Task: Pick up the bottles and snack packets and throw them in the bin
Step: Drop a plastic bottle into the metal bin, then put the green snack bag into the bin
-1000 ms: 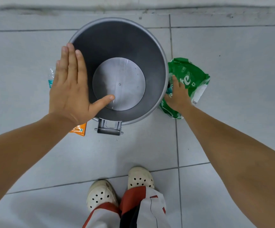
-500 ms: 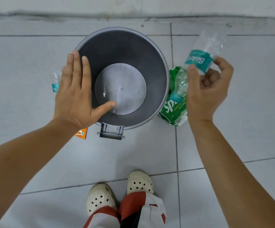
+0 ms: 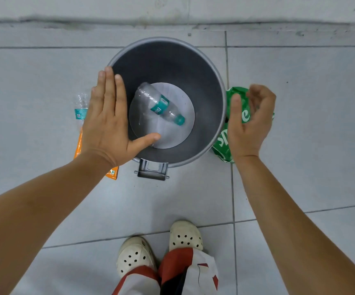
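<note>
A round metal bin (image 3: 212, 86) stands on the tiled floor below me. Inside it, on the pale bottom, lies a clear plastic bottle (image 3: 161, 105) with a teal label and cap. My left hand (image 3: 110, 122) is flat and open over the bin's left rim, holding nothing. My right hand (image 3: 251, 122) hovers just right of the bin, fingers loosely curled and empty, above a green snack packet (image 3: 221, 145) on the floor. A second clear bottle (image 3: 80, 109) and an orange packet (image 3: 112, 173) lie left of the bin, partly hidden by my left hand and arm.
A metal hinge bracket (image 3: 152, 170) juts from the bin's near side. My two feet in white clogs (image 3: 185, 236) stand just behind it. A wall base (image 3: 172, 20) runs along the far edge of the floor.
My right hand lifted the bottle from beside the green packet, carried it up, and let it go; the bottle now lies in the bin. The left hand stayed over the rim.
</note>
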Action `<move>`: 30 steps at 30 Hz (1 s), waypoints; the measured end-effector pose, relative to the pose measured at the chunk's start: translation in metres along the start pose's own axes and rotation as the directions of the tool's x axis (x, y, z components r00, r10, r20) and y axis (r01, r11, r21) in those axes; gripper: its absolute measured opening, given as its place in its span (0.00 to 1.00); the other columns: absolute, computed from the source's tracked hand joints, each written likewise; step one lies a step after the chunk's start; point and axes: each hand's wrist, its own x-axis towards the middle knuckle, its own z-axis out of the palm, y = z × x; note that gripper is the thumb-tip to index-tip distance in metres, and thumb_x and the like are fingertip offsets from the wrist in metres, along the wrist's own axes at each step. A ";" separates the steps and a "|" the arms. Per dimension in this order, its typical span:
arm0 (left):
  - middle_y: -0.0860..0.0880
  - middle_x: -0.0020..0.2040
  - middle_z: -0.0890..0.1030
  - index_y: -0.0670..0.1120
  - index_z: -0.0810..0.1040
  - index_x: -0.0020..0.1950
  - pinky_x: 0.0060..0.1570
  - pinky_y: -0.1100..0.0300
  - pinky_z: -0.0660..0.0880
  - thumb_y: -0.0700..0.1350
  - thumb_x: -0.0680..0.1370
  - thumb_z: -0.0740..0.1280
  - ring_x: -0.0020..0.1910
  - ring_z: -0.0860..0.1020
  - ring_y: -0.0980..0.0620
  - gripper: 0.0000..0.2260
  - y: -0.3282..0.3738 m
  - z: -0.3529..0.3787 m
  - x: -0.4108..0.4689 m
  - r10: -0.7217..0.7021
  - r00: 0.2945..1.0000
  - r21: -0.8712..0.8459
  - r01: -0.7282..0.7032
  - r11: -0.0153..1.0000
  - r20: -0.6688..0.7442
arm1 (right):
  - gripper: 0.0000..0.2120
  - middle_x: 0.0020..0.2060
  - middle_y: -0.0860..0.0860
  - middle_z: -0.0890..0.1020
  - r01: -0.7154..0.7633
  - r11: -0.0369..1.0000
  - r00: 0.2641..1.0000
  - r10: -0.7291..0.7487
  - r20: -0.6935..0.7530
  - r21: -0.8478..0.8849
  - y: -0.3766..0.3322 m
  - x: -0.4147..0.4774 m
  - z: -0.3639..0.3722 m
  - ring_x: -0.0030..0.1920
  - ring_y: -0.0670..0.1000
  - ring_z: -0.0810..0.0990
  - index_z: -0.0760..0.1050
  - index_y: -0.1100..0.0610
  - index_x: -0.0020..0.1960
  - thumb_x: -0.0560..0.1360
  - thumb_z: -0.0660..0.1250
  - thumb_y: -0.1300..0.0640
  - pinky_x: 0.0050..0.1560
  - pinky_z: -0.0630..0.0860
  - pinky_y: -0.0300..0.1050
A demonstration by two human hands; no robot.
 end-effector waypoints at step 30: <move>0.34 0.79 0.49 0.35 0.48 0.79 0.78 0.43 0.49 0.77 0.70 0.46 0.79 0.47 0.37 0.53 -0.001 0.000 -0.001 0.019 0.999 -0.074 -0.022 0.997 -0.047 | 0.18 0.47 0.65 0.82 0.344 0.902 0.903 -0.241 0.356 -0.262 -0.078 -0.001 -0.031 0.42 0.55 0.82 0.74 0.68 0.61 0.75 0.56 0.63 0.34 0.69 0.38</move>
